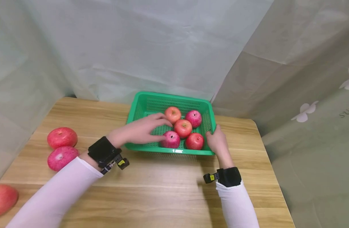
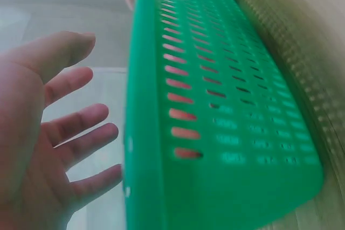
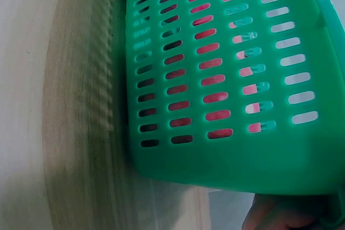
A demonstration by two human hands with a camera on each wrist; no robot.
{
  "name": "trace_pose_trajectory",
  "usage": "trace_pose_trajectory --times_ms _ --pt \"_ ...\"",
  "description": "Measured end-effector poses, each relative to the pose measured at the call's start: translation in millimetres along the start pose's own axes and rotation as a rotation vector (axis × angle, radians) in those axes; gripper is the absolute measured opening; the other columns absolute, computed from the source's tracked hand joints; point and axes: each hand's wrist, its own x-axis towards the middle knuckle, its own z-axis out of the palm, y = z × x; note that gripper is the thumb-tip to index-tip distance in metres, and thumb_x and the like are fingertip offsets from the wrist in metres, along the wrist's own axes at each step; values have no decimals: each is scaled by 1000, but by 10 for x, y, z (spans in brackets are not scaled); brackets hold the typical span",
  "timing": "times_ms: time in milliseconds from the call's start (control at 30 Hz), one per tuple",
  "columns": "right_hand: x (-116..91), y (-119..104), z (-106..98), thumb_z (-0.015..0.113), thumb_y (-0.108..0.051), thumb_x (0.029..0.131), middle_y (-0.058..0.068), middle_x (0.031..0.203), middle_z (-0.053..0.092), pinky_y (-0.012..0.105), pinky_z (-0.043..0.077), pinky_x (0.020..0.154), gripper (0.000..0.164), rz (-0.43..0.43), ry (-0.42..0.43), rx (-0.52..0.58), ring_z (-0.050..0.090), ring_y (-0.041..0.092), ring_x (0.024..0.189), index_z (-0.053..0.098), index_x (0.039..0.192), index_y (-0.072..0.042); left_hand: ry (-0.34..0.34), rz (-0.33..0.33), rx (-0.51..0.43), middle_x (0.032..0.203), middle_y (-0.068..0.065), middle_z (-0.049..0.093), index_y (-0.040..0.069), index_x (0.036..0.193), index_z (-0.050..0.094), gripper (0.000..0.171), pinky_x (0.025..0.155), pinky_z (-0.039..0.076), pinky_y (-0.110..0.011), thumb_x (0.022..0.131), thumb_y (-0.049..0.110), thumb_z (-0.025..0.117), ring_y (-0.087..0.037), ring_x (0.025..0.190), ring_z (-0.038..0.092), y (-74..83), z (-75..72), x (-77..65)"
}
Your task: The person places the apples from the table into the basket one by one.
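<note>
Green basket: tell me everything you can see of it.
The green basket is rectangular, open-topped and looks like plastic, with rows of slots in its walls, a smooth rim and a small white mark on the near side. It stands upright on the wooden table, towards the back edge, and holds five apples. The right grip holds its right end by the rim. The left grip hangs over its left part; whether it touches the basket is unclear.
</note>
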Motion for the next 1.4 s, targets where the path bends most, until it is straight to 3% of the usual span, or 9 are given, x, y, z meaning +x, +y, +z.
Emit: trace_pose_trajectory --times_ms 600,967,1400 --pt "-13 21 9 47 -25 107 28 131 59 51 57 87 56 4 -23 9 62 40 113 36 152 6 110 -9 1 145 -12 55 13 143 65 45 109 49 -55 101 27 76 -32 132 54 -188 -165 -556" --pt "-2 8 -8 47 -25 106 29 130 60 53 56 88 57 -5 -12 -9 62 41 113 36 152 6 185 -97 20 147 -12 52 12 144 63 48 109 46 -62 100 24 78 -35 135 51 -296 -298 -1020" --pt "-5 10 -4 47 -24 106 30 131 59 52 56 86 57 -9 -13 -6 62 41 113 36 153 7 301 -164 80 144 -8 56 14 141 66 50 105 47 -60 94 17 83 -32 133 53 -409 -386 -1507"
